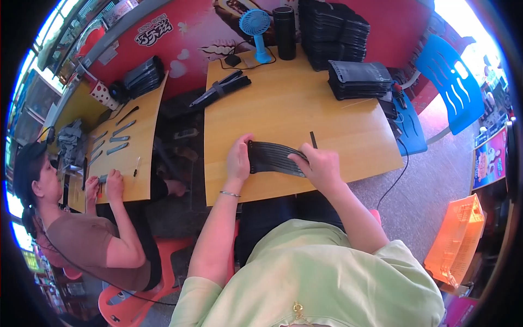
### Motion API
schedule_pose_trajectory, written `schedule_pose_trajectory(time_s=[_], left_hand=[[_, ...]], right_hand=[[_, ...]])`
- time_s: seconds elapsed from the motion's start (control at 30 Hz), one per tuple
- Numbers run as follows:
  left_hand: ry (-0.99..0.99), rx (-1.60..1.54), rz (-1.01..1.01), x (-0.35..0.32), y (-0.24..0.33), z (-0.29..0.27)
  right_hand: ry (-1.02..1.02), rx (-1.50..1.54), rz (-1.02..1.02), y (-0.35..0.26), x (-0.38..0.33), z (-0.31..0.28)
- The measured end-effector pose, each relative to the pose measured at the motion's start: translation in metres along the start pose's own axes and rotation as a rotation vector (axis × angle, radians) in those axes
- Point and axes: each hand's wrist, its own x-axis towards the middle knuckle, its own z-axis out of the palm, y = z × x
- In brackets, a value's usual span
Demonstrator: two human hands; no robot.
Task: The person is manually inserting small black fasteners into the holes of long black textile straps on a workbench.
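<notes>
A dark, bendy panel of parallel black strips (276,157) is stretched between my two hands just over the wooden table (261,117). My left hand (238,158), with a bangle at the wrist, grips its left end, fingers pointing up along the edge. My right hand (320,166) pinches the right end between thumb and fingers. A narrow black stick-like piece (313,140) juts up beside the right fingers; whether that hand holds it too, I cannot tell. The panel bows upward in the middle.
Stacks of black folded pieces (359,80) stand at the table's back right, near a blue fan (255,24) and black bottle (284,32). A black bundle (220,89) lies back left. At left, a co-worker (98,223) handles small strips at another table. A blue chair (449,82) stands right.
</notes>
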Motion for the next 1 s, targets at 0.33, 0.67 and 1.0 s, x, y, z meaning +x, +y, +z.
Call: schedule_pose_trajectory(time_s=[0.33,0.67,1.0], left_hand=[[0.442,-0.752,0.091,0.022,0.060,-0.020],[0.058,-1.287,0.239,0.041,0.169,-0.025],[0.079,-1.349,0.057,0.041,0.170,-0.025]], right_hand=[[0.358,0.194,0.309,0.040,0.006,-0.053],[0.179,-0.194,-0.084,0.066,0.023,-0.057],[-0.089,0.102,0.038,0.078,-0.018,-0.014]])
